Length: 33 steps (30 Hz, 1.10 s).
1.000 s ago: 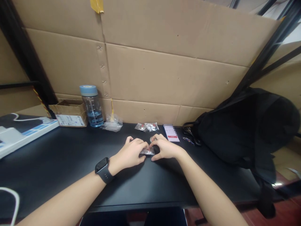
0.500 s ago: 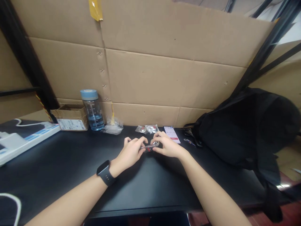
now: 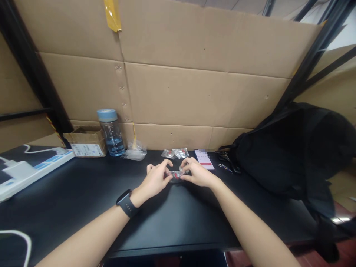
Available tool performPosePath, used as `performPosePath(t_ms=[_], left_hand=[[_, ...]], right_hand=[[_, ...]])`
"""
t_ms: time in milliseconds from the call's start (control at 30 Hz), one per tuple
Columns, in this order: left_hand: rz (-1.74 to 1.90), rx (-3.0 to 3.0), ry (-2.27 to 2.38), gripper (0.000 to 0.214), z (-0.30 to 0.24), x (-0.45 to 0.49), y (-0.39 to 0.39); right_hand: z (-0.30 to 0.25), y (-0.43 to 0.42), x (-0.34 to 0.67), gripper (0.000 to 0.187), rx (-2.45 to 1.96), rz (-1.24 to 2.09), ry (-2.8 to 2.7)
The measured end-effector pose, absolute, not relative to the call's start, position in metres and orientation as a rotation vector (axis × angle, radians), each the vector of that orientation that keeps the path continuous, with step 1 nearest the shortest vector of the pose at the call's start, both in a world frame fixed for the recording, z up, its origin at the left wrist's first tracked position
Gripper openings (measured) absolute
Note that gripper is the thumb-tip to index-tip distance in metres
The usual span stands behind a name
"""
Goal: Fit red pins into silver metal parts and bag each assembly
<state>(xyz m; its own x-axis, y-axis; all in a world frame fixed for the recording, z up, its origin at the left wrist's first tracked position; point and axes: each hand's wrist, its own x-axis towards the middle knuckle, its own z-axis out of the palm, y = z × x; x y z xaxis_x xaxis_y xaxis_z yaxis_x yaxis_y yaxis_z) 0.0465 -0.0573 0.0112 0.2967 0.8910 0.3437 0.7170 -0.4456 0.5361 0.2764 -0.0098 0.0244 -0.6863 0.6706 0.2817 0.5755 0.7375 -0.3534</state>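
Between my two hands is a small clear plastic bag [image 3: 175,177] with something red and shiny in it, too small to name. My left hand [image 3: 158,175] pinches its left side between thumb and fingers; a dark watch [image 3: 127,203] is on that wrist. On the bag's other side, my right hand [image 3: 197,172] has its thumb and curled fingers closed on the edge. Two similar clear packets, a left packet [image 3: 168,153] and a right packet [image 3: 181,152], lie just beyond my hands on the black table [image 3: 167,222].
A phone [image 3: 205,163] and a small keychain [image 3: 225,168] lie right of my hands, near a black backpack [image 3: 292,152]. Leftward are crumpled plastic bags [image 3: 135,152], a water bottle [image 3: 111,133], a cardboard box [image 3: 88,142] and a white power strip [image 3: 41,170]. A cardboard wall [image 3: 172,92] stands behind.
The bag between my hands has tilted, so more of its face and the red part shows. Both hands keep their grip in nearly the same place. The view has shifted slightly.
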Motion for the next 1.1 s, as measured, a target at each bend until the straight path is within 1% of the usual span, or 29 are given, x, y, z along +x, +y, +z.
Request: performPosePath(t_ms=[133,300,400,467,500,600,700,800,933,1000,1100], left_hand=[[0.955,2.229,1.543,0.033,0.021,0.035,-0.052],[0.956,2.234,1.82,0.036,0.04,0.0,-0.017],[0.797,2.206,2.029,0.04,0.053,-0.014,0.019],[0.566,2.162,2.162,0.044,0.058,-0.014,0.044],[0.513,2.149,2.189,0.046,0.059,-0.012,0.056],[0.397,2.1,2.264,0.048,0.057,-0.001,0.085],[0.342,2.079,2.322,0.045,0.049,0.009,0.102],[0.366,2.151,2.36,0.042,0.04,0.015,0.102],[0.47,2.351,2.364,0.042,0.035,0.018,0.081],[0.491,2.44,2.303,0.036,0.035,0.018,0.067],[0.463,2.556,2.118,0.027,0.036,0.014,0.043]], right_hand=[[0.028,-0.01,0.278,0.011,-1.017,0.32,-2.413],[0.037,-0.004,0.289,0.014,-1.129,0.232,-2.254],[0.038,0.001,0.297,0.017,-1.19,0.178,-2.212],[0.036,0.003,0.301,0.021,-1.214,0.167,-2.205],[0.035,0.005,0.302,0.023,-1.225,0.166,-2.206],[0.031,0.006,0.305,0.028,-1.259,0.162,-2.215],[0.031,0.007,0.307,0.029,-1.265,0.153,-2.228],[0.03,0.008,0.308,0.03,-1.265,0.167,-2.25],[0.024,0.009,0.305,0.031,-1.262,0.223,-2.284],[0.019,0.01,0.301,0.033,-1.254,0.235,-2.305],[0.009,0.013,0.296,0.042,-1.25,0.243,-2.332]])
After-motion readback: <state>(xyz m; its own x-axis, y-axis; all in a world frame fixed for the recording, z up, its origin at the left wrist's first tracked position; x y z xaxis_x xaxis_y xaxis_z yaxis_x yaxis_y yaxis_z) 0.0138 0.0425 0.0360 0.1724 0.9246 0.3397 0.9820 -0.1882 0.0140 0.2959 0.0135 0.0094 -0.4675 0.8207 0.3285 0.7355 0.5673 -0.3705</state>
